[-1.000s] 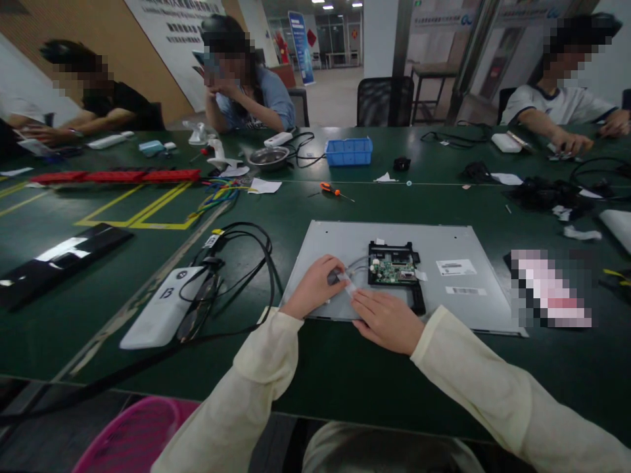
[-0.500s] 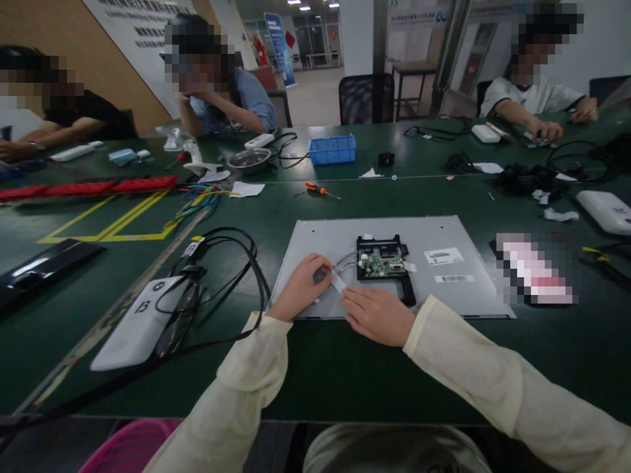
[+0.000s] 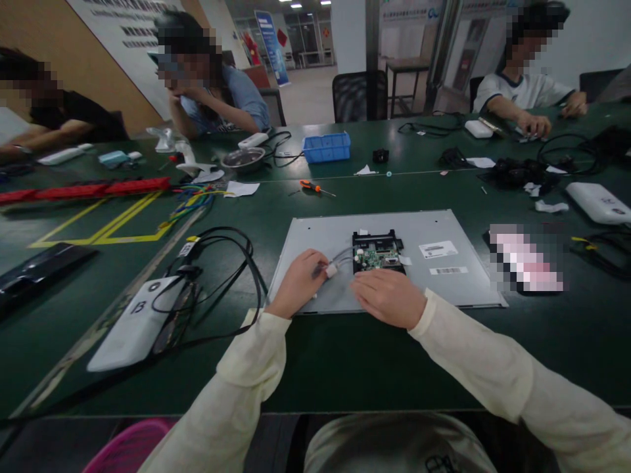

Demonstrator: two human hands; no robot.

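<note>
The largest thing is the green tabletop, and the person works at its near side. In front of the person, a grey metal panel lies flat on it. Well beyond the panel stands a blue basket. To the left lies a white device with a dark marking, and black cables run beside and across it. Near the middle of the panel is a black frame, whose lower part is hidden behind the right hand. The fingers of this hand are close together, and one cannot tell whether they hold something. The left hand is over the left part of the panel, its fingers in a narrow pinch. A green circuit board sits in the frame. An orange screwdriver lies between panel and basket. Two white labels are on the panel, right of the frame. Thin grey cables run from the board's left side to the left fingers, which hold their end. The smallest thing, a white piece, shows at these fingertips
</note>
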